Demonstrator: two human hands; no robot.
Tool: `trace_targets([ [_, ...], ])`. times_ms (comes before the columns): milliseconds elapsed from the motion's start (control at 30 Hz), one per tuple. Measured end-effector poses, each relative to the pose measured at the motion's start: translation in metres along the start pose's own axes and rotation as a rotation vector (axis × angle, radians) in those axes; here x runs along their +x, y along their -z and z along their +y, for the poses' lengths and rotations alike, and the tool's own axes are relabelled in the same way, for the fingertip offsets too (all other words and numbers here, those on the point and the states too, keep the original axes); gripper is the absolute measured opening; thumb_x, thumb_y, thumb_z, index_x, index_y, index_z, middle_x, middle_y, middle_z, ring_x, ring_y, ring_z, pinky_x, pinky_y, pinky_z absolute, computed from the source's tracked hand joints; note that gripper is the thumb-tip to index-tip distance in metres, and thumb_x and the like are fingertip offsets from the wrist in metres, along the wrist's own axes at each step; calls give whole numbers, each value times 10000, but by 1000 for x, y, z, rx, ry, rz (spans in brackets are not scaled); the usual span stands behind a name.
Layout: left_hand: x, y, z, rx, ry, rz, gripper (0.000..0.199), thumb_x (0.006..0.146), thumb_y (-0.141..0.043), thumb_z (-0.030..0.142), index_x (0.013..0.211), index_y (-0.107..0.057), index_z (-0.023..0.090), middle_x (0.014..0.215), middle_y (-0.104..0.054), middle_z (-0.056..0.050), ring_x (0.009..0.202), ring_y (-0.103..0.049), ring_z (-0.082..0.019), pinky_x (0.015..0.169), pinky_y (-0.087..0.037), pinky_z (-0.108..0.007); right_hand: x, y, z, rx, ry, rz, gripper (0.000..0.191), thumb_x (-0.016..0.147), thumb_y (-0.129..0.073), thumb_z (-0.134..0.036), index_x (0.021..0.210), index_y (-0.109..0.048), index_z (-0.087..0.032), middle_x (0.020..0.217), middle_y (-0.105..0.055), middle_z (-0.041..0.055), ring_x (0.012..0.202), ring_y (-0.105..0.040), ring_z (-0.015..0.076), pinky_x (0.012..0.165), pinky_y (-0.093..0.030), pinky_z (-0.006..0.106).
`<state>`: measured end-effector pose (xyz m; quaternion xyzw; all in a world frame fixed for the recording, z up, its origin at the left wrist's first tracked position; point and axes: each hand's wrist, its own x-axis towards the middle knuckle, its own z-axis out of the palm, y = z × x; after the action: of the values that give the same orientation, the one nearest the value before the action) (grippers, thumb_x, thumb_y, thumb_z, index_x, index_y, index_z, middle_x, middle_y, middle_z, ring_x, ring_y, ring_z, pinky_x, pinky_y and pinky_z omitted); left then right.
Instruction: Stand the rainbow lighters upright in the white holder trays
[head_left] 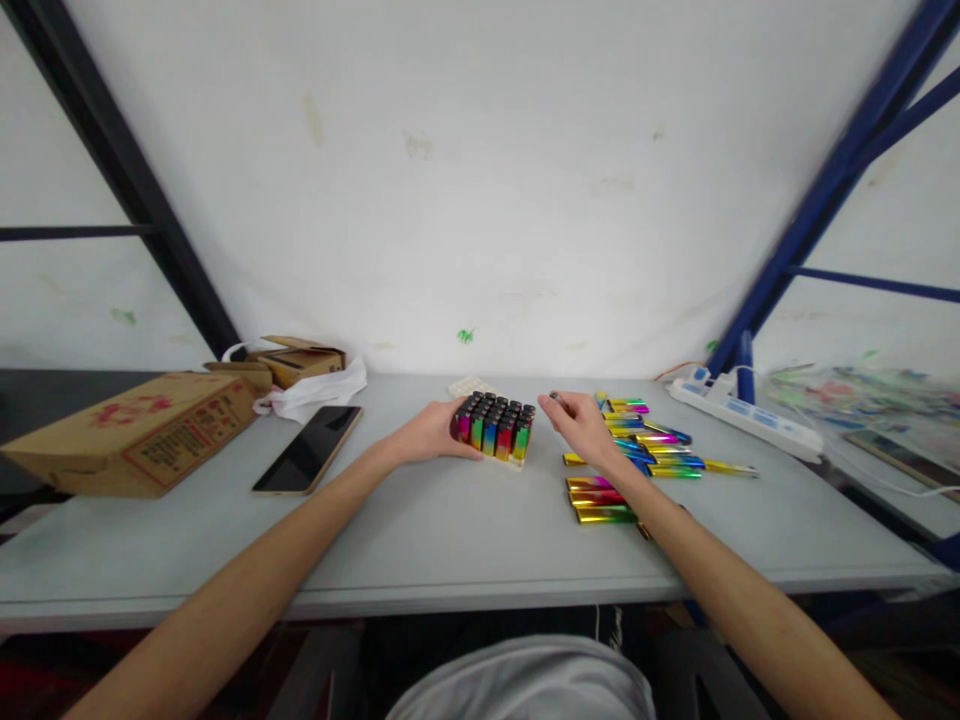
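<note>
Near the middle of a pale grey tabletop [450, 545], a shallow white tray [518, 466] holds a block of lighters [491, 432] packed in close rows. At left, a long cardboard carton [127, 430] has its top closed; behind it, a smaller cardboard box [304, 366] has raised flaps, its contents hidden, with a white plastic bag [319, 392] beside it.

The packed lighters stand upright, long axes vertical, black tops up and shiny rainbow-coloured bodies below. To the right, loose lighters [675, 462] lie flat in an untidy spread, most with their long axes running roughly left to right.

The long carton carries red decoration and printing, too blurred to read.

The two hands are apart. The left hand [439, 432] is clamped around the left side of the block. The right hand [581, 425], just beyond the block's right side, pinches a small object [555, 397] with a dark, silvery end; most of it is hidden by the fingers.
</note>
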<state>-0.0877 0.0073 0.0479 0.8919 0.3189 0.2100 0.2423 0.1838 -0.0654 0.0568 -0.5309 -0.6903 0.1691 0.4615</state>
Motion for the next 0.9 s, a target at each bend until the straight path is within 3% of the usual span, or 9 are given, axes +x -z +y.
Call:
trace_targets([
  [200,0,1,1,-1,8,4,913,648,-860,592,1399,-548,178,1251,-732,-66,1082,-702,-306,991,-527,-376,0,2,-4,1,6,-2,364,863,-441,-440,586,-335,-229,559,-320,-41,546,-334,116,552,-232,284],
  [467,-1,0,-1,8,-9,7,916,663,-852,598,1414,-538,179,1279,-718,-74,1108,-695,-309,1000,-520,-371,0,5,-6,-33,54,16,475,932,-446,-571,618,-370,-222,589,-325,-46,571,-343,119,574,-244,282],
  [733,-1,-1,-1,19,2,3,912,670,-844,584,1426,-520,190,1318,-701,-83,1145,-686,-315,1016,-515,-387,-1,5,-5,-30,35,12,353,872,-439,-416,588,-347,-227,565,-332,-40,551,-344,121,557,-242,283],
  [900,-1,-1,-1,15,-2,13,917,670,-839,580,1435,-513,192,1320,-699,-82,1144,-685,-315,1025,-513,-398,-1,5,-4,-28,59,13,426,947,-465,-496,628,-376,-228,571,-363,-46,552,-372,123,556,-275,277],
])
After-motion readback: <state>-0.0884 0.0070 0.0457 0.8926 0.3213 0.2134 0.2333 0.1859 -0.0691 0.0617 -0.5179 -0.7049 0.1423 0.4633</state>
